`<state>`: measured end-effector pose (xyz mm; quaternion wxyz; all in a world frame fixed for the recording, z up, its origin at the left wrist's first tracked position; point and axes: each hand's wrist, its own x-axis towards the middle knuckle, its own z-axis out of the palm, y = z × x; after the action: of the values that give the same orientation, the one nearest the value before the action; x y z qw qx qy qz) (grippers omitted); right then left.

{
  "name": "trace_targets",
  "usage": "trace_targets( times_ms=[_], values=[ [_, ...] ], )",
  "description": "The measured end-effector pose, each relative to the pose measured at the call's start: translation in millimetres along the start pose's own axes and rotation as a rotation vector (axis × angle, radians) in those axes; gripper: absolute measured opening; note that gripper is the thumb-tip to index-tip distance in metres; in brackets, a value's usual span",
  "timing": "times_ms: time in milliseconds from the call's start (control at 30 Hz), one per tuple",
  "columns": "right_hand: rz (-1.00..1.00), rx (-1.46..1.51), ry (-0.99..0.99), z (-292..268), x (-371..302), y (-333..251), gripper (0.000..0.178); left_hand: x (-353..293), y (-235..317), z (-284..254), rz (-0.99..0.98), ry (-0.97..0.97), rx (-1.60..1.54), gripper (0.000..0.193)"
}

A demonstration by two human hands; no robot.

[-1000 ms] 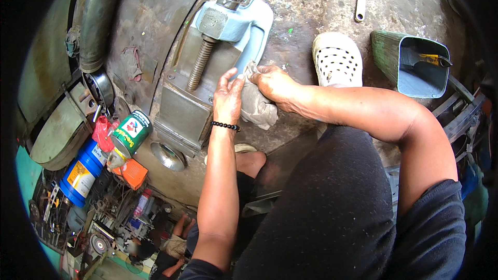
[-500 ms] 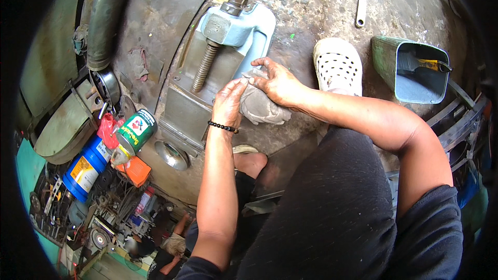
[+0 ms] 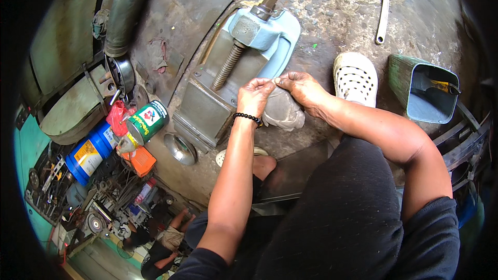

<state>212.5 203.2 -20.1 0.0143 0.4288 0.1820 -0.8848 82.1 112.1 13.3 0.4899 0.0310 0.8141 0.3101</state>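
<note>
My left hand, with a dark bead bracelet at the wrist, is closed in a pinch. Its fingertips meet those of my right hand, also pinched, at the upper edge of a crumpled grey cloth. Whatever sits between the fingertips is too small to make out. Just beyond and left of the hands lies a heavy vise with a light blue jaw piece and a thick threaded screw. The cloth bulges below my right hand, close to the vise.
An adjustable wrench lies at the far right, near a green metal container with a brush inside. My foot wears a white clog. Left are a green can, a blue bucket and a shiny metal bowl. People sit at lower left.
The whole view has shifted, so the scene sits further right and lower. My right fingers, partly stretched out before, have drawn together against my left fingertips.
</note>
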Motion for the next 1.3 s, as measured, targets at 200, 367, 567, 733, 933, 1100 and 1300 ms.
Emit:
trace_targets(
  times_ms=[200,367,567,733,933,1100,1300],
  values=[
    [0.022,0.064,0.195,1.0,30.0,1.2,0.018,-1.7,-13.4,3.2,-0.214,-0.046,-0.430,0.036],
    [-0.039,-0.027,0.263,9.5,54.8,10.5,0.017,8.2,-24.7,6.3,-0.141,0.001,-0.476,0.041],
    [-0.107,-0.027,0.321,17.5,63.4,9.4,0.016,21.0,-18.5,4.9,-0.238,0.024,-0.504,0.039],
    [-0.076,0.225,0.265,24.2,57.2,6.8,0.014,23.9,-22.5,5.2,-0.201,-0.008,-0.615,0.037],
    [0.025,0.355,0.184,32.8,37.7,0.8,0.025,19.5,-22.8,1.8,-0.168,0.006,-0.613,0.035],
    [0.015,0.299,0.247,40.6,29.4,-6.7,0.032,12.4,-18.4,3.8,-0.163,0.051,-0.564,0.035],
    [-0.048,0.241,0.269,42.2,32.1,-6.1,0.022,12.1,-12.6,4.0,-0.151,0.089,-0.470,0.037]
  ],
)
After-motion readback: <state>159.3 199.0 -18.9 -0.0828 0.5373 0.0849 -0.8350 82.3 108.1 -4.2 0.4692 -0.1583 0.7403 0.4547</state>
